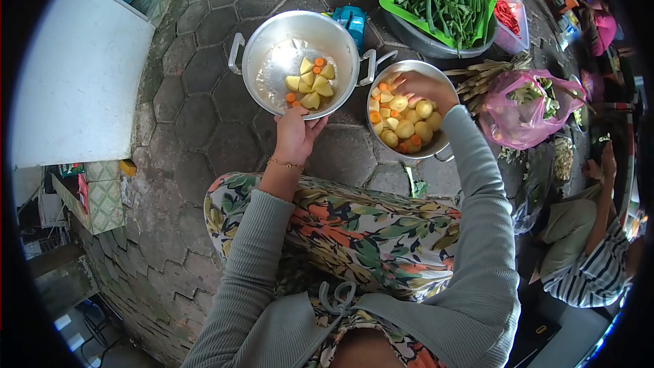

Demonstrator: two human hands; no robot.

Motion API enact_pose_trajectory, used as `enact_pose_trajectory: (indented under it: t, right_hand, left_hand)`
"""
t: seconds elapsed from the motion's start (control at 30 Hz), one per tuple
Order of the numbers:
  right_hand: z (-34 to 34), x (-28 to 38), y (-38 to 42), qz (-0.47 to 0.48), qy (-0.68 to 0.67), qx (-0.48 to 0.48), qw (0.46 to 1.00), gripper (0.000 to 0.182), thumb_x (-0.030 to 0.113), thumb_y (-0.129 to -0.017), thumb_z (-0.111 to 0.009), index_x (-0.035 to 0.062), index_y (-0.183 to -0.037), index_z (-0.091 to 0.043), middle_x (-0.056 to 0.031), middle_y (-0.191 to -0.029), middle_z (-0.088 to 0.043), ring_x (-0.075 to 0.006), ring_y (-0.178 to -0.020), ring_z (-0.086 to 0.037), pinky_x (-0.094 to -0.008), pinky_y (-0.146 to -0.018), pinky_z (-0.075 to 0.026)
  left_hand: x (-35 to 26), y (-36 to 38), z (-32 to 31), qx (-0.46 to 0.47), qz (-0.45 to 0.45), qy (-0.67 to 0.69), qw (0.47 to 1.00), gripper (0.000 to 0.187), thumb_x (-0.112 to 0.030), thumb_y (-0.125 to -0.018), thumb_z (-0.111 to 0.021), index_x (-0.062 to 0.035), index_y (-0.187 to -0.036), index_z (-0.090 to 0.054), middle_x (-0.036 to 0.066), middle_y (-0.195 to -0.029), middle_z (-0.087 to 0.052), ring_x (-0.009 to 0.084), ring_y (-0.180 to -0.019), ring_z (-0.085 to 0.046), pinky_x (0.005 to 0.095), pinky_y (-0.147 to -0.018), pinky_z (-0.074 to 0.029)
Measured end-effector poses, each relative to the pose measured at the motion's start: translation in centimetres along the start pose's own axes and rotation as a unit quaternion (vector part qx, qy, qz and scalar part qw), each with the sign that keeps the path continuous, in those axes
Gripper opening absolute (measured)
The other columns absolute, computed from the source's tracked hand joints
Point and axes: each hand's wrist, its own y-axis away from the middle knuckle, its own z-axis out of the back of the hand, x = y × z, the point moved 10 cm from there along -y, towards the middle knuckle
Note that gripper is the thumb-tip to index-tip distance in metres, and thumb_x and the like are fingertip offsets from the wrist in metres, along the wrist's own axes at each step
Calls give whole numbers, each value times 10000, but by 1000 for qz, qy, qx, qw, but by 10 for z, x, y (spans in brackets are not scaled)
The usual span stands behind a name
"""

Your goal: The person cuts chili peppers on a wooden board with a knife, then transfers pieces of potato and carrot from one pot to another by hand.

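Note:
My left hand (298,129) grips the near rim of a large two-handled aluminium pot (269,37), thumb at the rim and fingers below it. The pot is tilted toward me, with cut potato pieces (310,83) and a few carrot slices (319,62) gathered in it. To its right stands a second metal pot (441,71) holding peeled potatoes (406,128), both whole and cut, among carrot chunks (375,116). Over this pot's far side my right hand (424,87) reaches in, its fingers smeared by motion; I cannot tell whether they hold a piece.
A green basket of leafy greens (446,3) sits on a grey basin (436,48). Beside it are red chillies (506,15) in a plastic tub and a pink plastic bag (518,116) with greens. Another person (586,252) sits at the right. A blue packet (350,22) lies behind the pots.

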Motion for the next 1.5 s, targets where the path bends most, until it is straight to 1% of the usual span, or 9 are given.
enact_pose_trajectory:
  t: [0.17,0.27,0.47,0.6,0.97,1.03,1.17,1.4,1.5]
  right_hand:
    - [-27,21,-21,112,101,-126,980,582,379,-666,-739,-14,-1072,-603,-200,-1094,-611,-323,-1012,-595,-375,-889,-459]
    - [-61,-1,-31,-46,285,-41,957,769,499,-602,-757,-5,-1156,-579,-219,-1165,-578,-366,-1054,-568,-387,-927,-436]
    - [-100,-3,-30,46,188,193,962,883,435,-510,-832,33,-1234,-524,-200,-1260,-519,-330,-1125,-525,-384,-960,-419]
    - [-111,12,-14,91,369,139,914,1117,408,-407,-885,99,-1365,-402,-131,-1375,-432,-318,-1270,-405,-401,-1043,-360]
    - [-88,18,-15,-9,408,29,913,597,557,-542,-783,44,-837,-708,-146,-890,-675,-294,-888,-649,-400,-781,-515]
    - [-92,-7,-30,-27,351,71,933,819,363,-511,-847,87,-1219,-541,-160,-1101,-621,-308,-1024,-600,-424,-839,-498]
    - [-104,-34,-59,91,325,103,936,661,256,-559,-799,26,-1136,-572,-164,-1021,-645,-285,-967,-617,-363,-816,-495]
    - [-48,0,9,-20,-75,121,990,714,61,-596,-718,54,-1274,-496,-76,-1032,-627,-182,-868,-613,-314,-728,-520]
    - [-12,24,39,-57,-38,47,997,586,-5,-633,-703,55,-1191,-534,-73,-1001,-621,-188,-900,-617,-312,-687,-537]
  left_hand:
    - [3,2,-4,1,14,1,1000,398,-48,-854,-381,60,-1237,-385,193,-1134,-563,292,-940,-621,362,-802,-526]
    - [8,3,-7,20,27,-15,999,401,-51,-857,-380,67,-1240,-379,203,-1138,-560,302,-947,-621,365,-808,-524]
    - [18,-6,-4,44,39,-17,998,386,-71,-869,-395,24,-1243,-404,178,-1114,-573,302,-960,-612,375,-771,-532]
    - [14,0,-5,14,13,-34,999,385,-78,-875,-407,-19,-1255,-415,157,-1138,-573,282,-971,-613,376,-742,-534]
    - [24,6,-9,29,50,-6,998,412,-74,-859,-391,-21,-1267,-381,170,-1174,-552,303,-981,-611,364,-778,-510]
    - [26,5,-6,35,52,0,998,419,-73,-858,-395,-25,-1273,-379,167,-1173,-554,303,-978,-613,362,-775,-513]
    - [16,10,-13,33,41,-7,999,442,-66,-853,-402,-35,-1293,-375,158,-1168,-561,301,-976,-618,353,-762,-523]
    - [19,3,-9,33,47,36,998,433,-43,-858,-383,12,-1286,-349,211,-1203,-520,343,-994,-609,379,-809,-536]
    - [23,5,-14,33,62,44,997,429,-35,-852,-383,38,-1273,-346,224,-1198,-514,347,-995,-608,377,-814,-537]
